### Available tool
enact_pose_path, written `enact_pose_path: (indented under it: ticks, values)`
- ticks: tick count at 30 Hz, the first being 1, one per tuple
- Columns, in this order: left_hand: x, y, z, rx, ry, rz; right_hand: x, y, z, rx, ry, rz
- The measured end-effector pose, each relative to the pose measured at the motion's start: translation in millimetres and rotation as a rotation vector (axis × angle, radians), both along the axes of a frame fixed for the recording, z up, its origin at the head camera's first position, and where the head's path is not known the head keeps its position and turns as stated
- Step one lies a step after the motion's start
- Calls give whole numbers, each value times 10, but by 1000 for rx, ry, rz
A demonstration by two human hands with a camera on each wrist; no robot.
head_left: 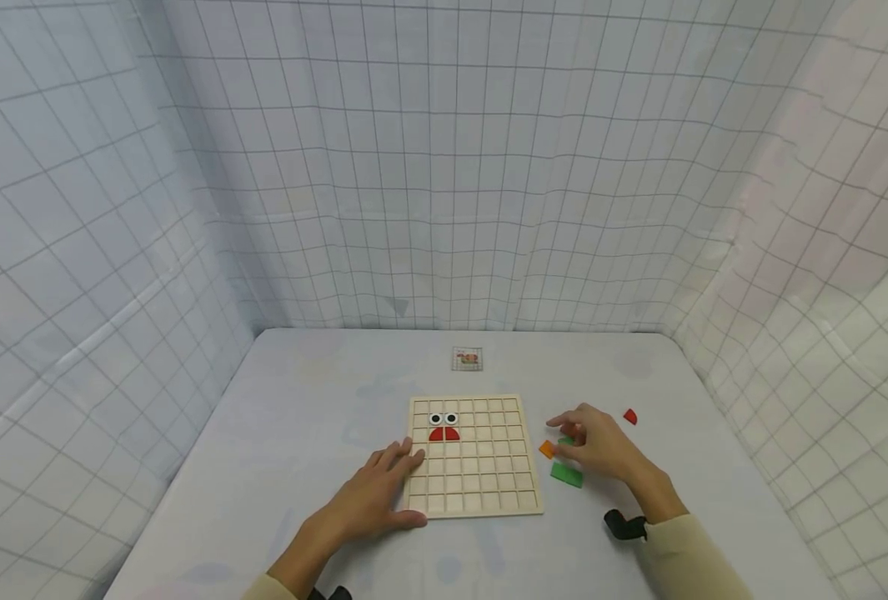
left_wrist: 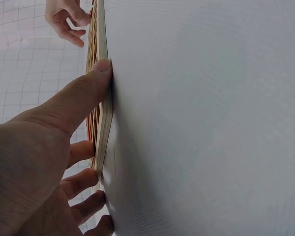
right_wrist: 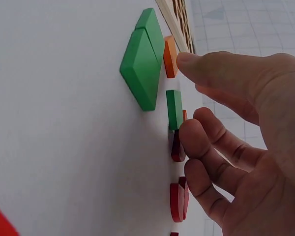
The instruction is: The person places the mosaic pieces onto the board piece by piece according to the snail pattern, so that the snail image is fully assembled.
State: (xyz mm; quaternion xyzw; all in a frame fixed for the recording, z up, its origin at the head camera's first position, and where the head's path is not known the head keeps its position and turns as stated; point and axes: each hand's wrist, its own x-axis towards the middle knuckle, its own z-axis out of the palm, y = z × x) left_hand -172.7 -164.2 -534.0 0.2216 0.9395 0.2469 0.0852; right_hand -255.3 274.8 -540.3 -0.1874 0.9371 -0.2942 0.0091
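Observation:
A square pale wooden grid board [head_left: 481, 467] lies flat on the table. Two round eye pieces [head_left: 444, 419] sit side by side in its upper left cells, with two red quarter-round pieces [head_left: 444, 434] directly below them. My left hand [head_left: 372, 496] rests at the board's near left corner, thumb along the front edge and fingers spread at the left edge. Right of the board, my right hand [head_left: 597, 442] hovers over loose pieces with bent fingers and nothing between them. Its thumb tip is right at an orange piece [right_wrist: 170, 56]. Green pieces [right_wrist: 142, 64] lie near the thumb.
Another green piece [right_wrist: 174, 109] and several red ones [right_wrist: 177, 201] lie below the right fingers, partly hidden in the head view. A red quarter-round [head_left: 630, 416] sits farther right. Behind the board is a small picture card [head_left: 467, 358]. Grid-patterned curtains [head_left: 451, 167] surround the table.

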Motion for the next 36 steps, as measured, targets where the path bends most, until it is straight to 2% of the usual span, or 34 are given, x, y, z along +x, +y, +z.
enact_pose_path:
  ticks: [8, 21, 26, 36]
  values:
    - [-2, 7, -21, -2, -15, 12, 27, 112, 27, 12, -84, -7]
    - [15, 19, -45, -1, -28, 25, 74, 155, 0, -39, -50, 4]
    - [36, 17, -33, -5, -42, 21, 71, 160, -10, -28, -59, 2]
    - [7, 15, 16, -4, -37, 26, 40, 145, 21, -25, -24, 1]
